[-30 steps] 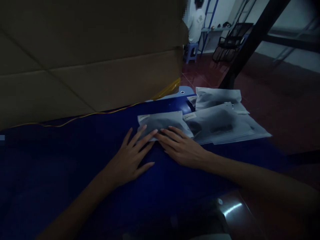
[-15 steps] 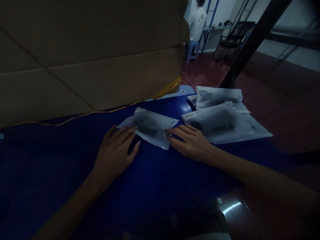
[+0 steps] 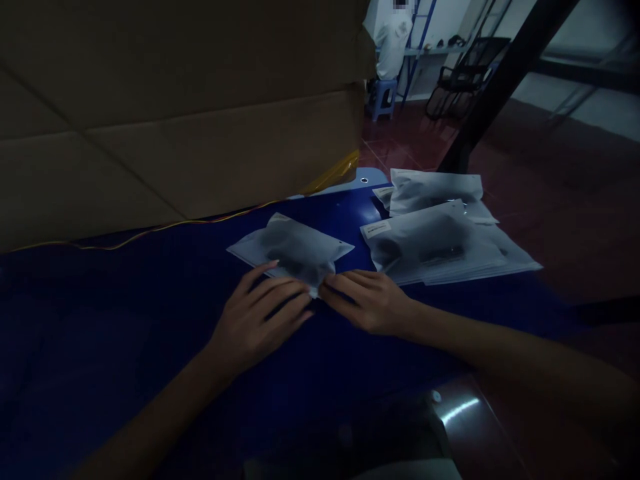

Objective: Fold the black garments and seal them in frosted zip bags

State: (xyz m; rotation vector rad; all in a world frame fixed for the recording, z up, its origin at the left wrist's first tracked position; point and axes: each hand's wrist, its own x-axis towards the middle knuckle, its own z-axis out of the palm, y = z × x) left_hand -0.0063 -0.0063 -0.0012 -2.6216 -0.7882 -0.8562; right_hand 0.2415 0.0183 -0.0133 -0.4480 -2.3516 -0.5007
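A frosted zip bag (image 3: 300, 247) with a dark item inside lies on the blue table (image 3: 280, 393). My left hand (image 3: 260, 313) is at its near edge, the index finger stretched over the bag, the other fingertips and thumb closing on the edge by the slider. My right hand (image 3: 367, 300) pinches the near right corner of the same bag, fingers pressed together. The two hands' fingertips almost meet there. What exactly lies under the fingertips is hidden. Just right of them is a pile of similar filled bags (image 3: 435, 243), the front one with a white label (image 3: 377, 229).
A large cardboard box (image 3: 225, 153) stands along the back left, with a thin yellow-red wire (image 3: 135, 239) at its foot. Behind the pile rises a dark post (image 3: 480, 113). Farther back are a person in white (image 3: 393, 43) on a blue stool (image 3: 384, 99) and a black chair (image 3: 465, 73).
My left hand has moved right along the bag's near edge, toward the slider and my right hand. My right hand has shifted slightly left and nearer, still at the corner.
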